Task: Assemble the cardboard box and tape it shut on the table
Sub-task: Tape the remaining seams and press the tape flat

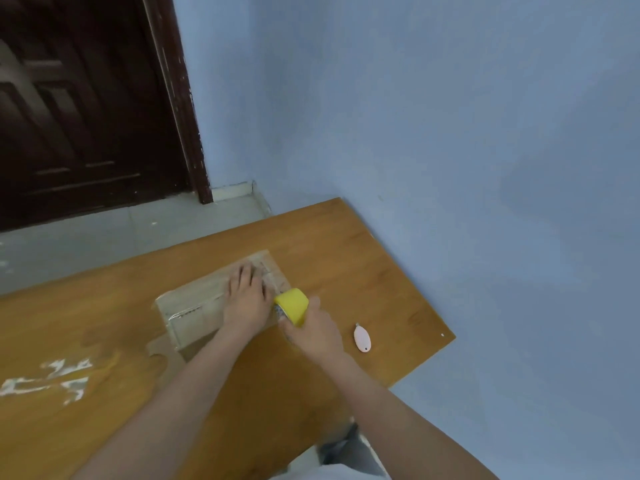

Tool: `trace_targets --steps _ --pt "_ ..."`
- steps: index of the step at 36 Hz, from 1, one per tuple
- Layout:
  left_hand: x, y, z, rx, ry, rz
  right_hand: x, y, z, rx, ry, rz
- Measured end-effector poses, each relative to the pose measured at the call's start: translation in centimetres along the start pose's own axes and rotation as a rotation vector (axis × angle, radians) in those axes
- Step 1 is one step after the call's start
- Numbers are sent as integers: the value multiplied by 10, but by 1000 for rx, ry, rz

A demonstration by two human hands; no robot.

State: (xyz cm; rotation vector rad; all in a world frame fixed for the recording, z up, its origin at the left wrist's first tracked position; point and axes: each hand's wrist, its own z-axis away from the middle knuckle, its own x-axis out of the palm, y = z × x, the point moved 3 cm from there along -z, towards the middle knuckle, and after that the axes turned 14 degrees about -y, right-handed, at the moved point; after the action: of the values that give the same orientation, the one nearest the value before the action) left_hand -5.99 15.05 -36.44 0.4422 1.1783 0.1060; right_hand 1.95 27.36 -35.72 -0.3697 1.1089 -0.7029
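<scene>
Left grip [246,295] flat, pressing taped brown cardboard box [194,306] | right grip [313,329] clutching yellow tape roll [292,305] | wooden table [346,258]

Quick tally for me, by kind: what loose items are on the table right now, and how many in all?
Cardboard box: 1, flat under the left hand
Yellow tape roll: 1, gripped by the right hand at the box's right end
Small pink oval tool: 1, lying alone on the table, right of the hands
Total: 3
</scene>
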Motion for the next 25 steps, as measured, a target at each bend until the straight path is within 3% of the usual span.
trace_targets --steps 8,19,25 --pt "9 -15 -5 -12 -51 -46 7 12 7 -127 -90 -363" --pt "12 -22 -17 -22 -64 -41 6 0 -7 -52 -51 51" --pt "10 -22 -18 -24 -72 -38 1 -8 -8 -29 -55 108"
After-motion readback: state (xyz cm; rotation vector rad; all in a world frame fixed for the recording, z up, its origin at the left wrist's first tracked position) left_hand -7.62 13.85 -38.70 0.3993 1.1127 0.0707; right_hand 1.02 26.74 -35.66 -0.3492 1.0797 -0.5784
